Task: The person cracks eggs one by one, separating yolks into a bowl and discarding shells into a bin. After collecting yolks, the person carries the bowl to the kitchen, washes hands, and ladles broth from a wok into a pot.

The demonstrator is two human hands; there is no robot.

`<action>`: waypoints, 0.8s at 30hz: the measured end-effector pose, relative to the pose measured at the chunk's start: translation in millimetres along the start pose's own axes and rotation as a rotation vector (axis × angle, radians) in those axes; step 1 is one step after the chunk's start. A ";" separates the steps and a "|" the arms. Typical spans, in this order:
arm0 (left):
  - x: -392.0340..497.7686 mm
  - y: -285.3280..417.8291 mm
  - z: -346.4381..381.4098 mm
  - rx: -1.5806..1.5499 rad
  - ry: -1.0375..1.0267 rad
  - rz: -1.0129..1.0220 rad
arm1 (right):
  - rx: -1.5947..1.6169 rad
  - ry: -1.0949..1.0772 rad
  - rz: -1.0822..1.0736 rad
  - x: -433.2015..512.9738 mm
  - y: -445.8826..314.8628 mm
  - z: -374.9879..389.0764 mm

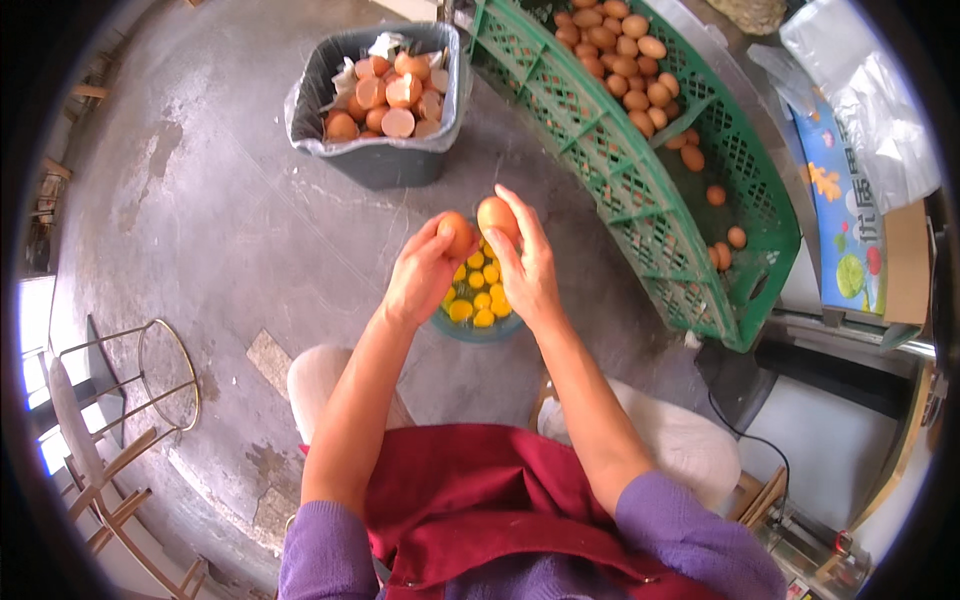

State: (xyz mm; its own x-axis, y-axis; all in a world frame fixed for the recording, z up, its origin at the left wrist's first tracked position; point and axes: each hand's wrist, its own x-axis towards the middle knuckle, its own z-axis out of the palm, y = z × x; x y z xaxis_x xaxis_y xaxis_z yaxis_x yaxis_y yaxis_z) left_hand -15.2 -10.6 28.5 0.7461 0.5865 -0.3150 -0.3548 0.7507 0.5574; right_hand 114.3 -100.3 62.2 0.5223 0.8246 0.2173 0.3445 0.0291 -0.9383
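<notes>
Over a bowl (478, 331) of raw egg yolks (484, 301), both my hands are raised, each around a brown egg. My left hand (424, 271) holds one egg (456, 233) between thumb and fingers. In my right hand (529, 262) is another egg (497, 217), a little higher. The two eggs are close together with a narrow gap between them. Whether either shell is cracked cannot be told. Beyond the hands, a dark bin (405, 166) with a plastic liner is heaped with empty eggshells (397, 122).
A long green plastic crate (626, 176) with whole brown eggs (636, 100) stands at the right. A metal-ringed stool frame (196, 382) is at the left. Plastic bags (885, 112) and a printed cardboard box (836, 217) are at the far right.
</notes>
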 end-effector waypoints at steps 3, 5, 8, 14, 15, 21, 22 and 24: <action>-0.3 -2.9 2.5 -0.003 -0.003 -0.013 | -0.215 0.131 -0.211 -6.8 -1.3 2.8; -1.0 -4.4 4.7 0.001 0.026 -0.035 | -0.239 0.137 -0.249 -7.7 -0.1 3.2; -0.2 -7.7 6.8 -0.012 0.040 -0.082 | -0.253 0.091 -0.261 -9.7 3.4 5.8; -1.4 -13.6 8.0 0.046 0.045 -0.090 | -0.282 0.065 -0.204 -14.5 10.7 8.8; -2.2 -12.5 8.0 0.055 0.035 -0.078 | -0.260 0.063 -0.194 -14.7 11.7 6.6; -4.9 10.6 5.3 0.483 0.083 -0.100 | 0.783 0.000 0.589 -12.8 23.8 -22.4; -4.8 12.8 6.6 0.610 0.114 -0.099 | 0.756 -0.033 0.632 -13.7 26.5 -26.5; -5.6 14.9 10.9 0.889 -0.029 0.126 | 0.696 -0.094 0.726 -16.1 31.4 -32.1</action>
State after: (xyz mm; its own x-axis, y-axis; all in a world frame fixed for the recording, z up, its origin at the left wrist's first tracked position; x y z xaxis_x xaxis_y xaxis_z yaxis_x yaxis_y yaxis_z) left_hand -18.5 -6.0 46.9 0.7491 0.6319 -0.1989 0.1234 0.1618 0.9791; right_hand 141.7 -130.8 37.9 0.3511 0.8142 -0.4623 -0.5796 -0.1988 -0.7903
